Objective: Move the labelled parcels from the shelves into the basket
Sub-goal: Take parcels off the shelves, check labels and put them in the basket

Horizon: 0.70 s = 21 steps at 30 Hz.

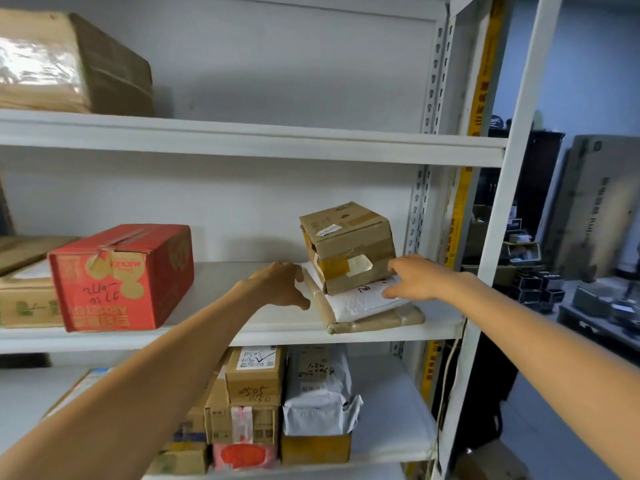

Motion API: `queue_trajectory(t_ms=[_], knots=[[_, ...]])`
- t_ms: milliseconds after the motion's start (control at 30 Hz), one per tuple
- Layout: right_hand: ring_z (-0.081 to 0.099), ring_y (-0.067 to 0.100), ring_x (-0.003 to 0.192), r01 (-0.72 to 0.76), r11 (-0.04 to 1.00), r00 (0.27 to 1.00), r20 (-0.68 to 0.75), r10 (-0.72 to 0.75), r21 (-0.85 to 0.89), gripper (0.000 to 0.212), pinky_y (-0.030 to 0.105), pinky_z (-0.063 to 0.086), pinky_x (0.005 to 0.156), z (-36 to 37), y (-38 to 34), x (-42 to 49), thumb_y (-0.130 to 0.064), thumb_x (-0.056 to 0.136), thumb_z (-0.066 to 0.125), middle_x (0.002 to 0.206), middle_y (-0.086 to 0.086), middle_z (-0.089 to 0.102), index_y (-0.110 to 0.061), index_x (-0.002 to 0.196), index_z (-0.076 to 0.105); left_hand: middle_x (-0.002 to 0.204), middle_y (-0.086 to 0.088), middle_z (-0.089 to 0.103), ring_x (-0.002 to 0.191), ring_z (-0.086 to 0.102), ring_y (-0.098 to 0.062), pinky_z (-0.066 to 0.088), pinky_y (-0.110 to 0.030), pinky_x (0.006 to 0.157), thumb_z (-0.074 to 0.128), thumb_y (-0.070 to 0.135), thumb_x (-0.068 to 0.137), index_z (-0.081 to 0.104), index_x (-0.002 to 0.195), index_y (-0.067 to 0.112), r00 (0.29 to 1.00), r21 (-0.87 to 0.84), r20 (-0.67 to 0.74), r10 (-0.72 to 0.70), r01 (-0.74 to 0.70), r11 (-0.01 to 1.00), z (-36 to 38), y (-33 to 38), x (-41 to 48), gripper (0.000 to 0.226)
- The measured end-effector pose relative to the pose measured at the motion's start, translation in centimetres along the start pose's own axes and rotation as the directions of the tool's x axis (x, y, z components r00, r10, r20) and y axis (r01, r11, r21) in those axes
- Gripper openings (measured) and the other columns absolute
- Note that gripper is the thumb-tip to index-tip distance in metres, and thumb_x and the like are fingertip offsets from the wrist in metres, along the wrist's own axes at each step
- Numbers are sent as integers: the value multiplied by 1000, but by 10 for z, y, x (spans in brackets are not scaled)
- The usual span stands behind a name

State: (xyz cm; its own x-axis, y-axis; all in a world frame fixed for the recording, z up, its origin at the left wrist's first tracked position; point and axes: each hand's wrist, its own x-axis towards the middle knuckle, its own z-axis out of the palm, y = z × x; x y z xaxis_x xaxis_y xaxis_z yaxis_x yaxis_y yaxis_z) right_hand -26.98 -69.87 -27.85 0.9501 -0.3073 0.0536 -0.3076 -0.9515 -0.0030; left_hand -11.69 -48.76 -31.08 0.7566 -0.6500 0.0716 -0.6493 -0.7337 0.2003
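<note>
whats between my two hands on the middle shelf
In the head view, a stack sits between the left hand and right hand: a small torn brown cardboard box atop a white padded mailer atop a flat brown taped parcel.

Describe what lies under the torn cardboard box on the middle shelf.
A white padded envelope, and beneath it a flat brown parcel. The box hides their middles.

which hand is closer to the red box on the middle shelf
Left. The left hand is to the right of the red box, by the white mailer's left edge; the right hand is farther right, past the small brown box.
</note>
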Motion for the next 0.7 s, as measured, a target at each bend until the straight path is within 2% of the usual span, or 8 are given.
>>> queue_trajectory(t_ms=[167,300,367,467,533,600,633,700], knots=[[53,25,109,-16,1000,998,-64,16,2,48,40,48,91,-17,15,19,-45,88,60,121,7,53,-12,123,50,128,0,57,114,54,-20,47,-34,93,74,47,75,46,134,24,999,5,-36,0,0,1000,-12,4,17,69],[55,26,102,-37,999,990,-135,41,35,52,37,48,78,-23,22,34,-43,91,58,116,11,53,-8,126,44,127,-4,58,110,56,-23,50,-35,91,71,47,79,46,134,18,997,-16,-82,-8,6,1000,-15,9,32,67],[54,29,108,-30,998,988,-151,37,53,55,38,47,80,-18,23,42,-42,92,58,120,14,52,-6,129,38,131,-5,56,112,57,-24,50,-38,93,69,47,80,44,135,18,995,-60,-102,-10,4,998,-14,10,40,67],[51,32,115,-13,993,983,-180,34,115,63,39,47,86,-14,25,53,-42,93,57,128,18,49,-5,136,30,133,-5,54,115,55,-25,49,-36,94,68,36,84,43,137,18,993,-143,-115,1,-17,990,-9,12,48,61],[54,27,105,6,982,983,-182,28,187,65,37,47,79,-12,24,59,-42,92,59,121,14,51,-8,137,27,132,-5,55,117,54,-24,47,-31,94,67,26,86,45,134,14,990,-239,-139,16,-49,970,-8,17,51,54],[54,23,98,27,954,983,-182,29,298,66,35,48,76,-10,21,63,-43,90,61,114,8,52,-10,136,26,123,-3,57,116,54,-24,44,-28,92,63,19,89,49,128,9,986,-479,-165,17,-95,873,-10,22,54,42],[53,22,98,34,929,979,-199,44,369,65,33,47,76,-8,19,65,-44,90,62,113,6,52,-11,134,26,118,-2,56,113,54,-22,44,-28,91,58,18,92,50,126,9,986,-619,-162,25,-122,776,-11,25,53,37],[53,21,96,51,865,961,-259,93,500,63,31,46,75,1,14,67,-44,88,64,111,4,50,-12,128,28,123,-3,56,110,53,-22,45,-35,88,52,28,94,46,126,10,986,-816,-166,-9,-132,563,-10,33,55,37]])
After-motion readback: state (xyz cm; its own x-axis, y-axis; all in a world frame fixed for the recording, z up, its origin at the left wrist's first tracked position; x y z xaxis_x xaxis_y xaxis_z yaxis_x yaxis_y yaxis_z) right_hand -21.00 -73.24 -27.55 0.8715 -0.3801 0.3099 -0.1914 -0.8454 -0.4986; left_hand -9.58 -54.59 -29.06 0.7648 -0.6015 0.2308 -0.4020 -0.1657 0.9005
